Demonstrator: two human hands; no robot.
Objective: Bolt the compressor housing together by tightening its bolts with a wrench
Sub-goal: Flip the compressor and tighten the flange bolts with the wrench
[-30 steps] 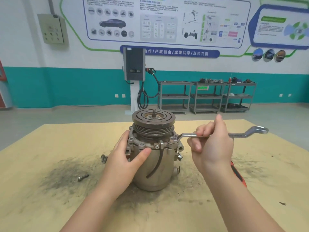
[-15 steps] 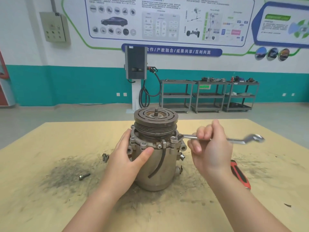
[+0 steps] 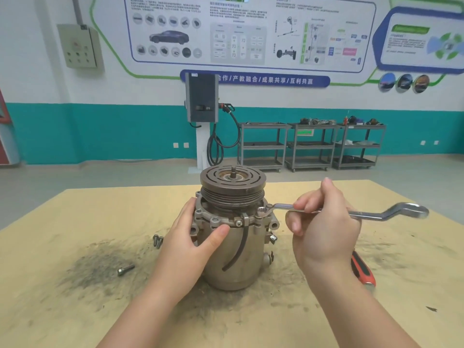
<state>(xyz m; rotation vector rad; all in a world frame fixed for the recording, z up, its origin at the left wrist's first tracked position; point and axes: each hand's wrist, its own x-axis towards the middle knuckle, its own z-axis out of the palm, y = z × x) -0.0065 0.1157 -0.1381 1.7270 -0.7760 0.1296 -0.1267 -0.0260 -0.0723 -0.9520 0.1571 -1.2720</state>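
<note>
Compressor housing (image 3: 232, 257) upright near centre of tan table (image 3: 75, 310), grooved pulley (image 3: 233, 187) on top with threaded shaft end pointing up. Left hand (image 3: 187, 249) against left flank of housing, fingers wrapped round the flange, thumb pressed on the front wall just below the flange; grip grasping the housing. Right hand (image 3: 324, 232) to the right of housing, fingers curled over wrench (image 3: 364, 214) mid-shank; grip clenched on the wrench. Near ring end of wrench seated on a flange bolt (image 3: 262, 210) at right front of housing; shank roughly level, running out to the right; far offset ring end blurred. Further bolt heads visible round the flange; small screw (image 3: 238, 223) at front, holding a clip over a dark curved strap (image 3: 238, 247) that runs down the housing wall. Loose bolt (image 3: 126, 270) lying on table, left of housing, well apart from it; two more loose bolts (image 3: 157, 240) close together just behind left wrist. Red-and-black tool handle (image 3: 364, 271) on table, partly hidden behind right forearm; kind of tool not determinable. Dark grey dust smeared on table around housing base and out to the left. Background: metal shelf carts (image 3: 311, 146) along teal-banded wall, charging unit (image 3: 202, 101) on white post, grey electrical box (image 3: 79, 46) upper left.
</note>
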